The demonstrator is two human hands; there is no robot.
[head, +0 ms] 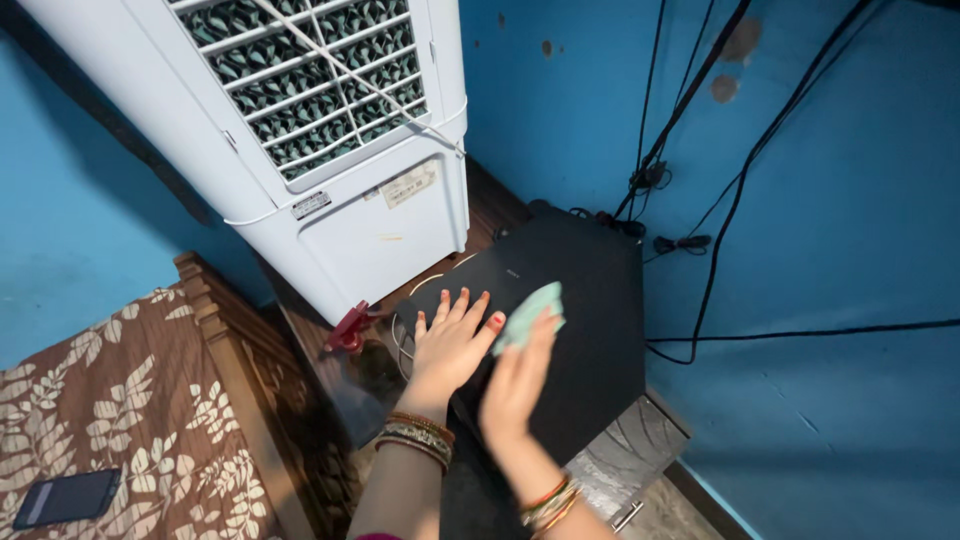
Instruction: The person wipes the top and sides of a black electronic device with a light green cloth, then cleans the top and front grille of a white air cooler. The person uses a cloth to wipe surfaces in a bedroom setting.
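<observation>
The left hand [452,345] is lying flat, fingers spread, on a smooth black box [570,330] while the right hand [520,378] is pinching a soft pale-green cloth [530,315].

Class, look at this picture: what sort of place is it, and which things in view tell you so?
Probably a room in a home, likely a bedroom corner. A white plastic air cooler stands by blue painted walls, a brown leaf-patterned bedspread lies alongside, and both hands rest on a black box-shaped speaker.
</observation>
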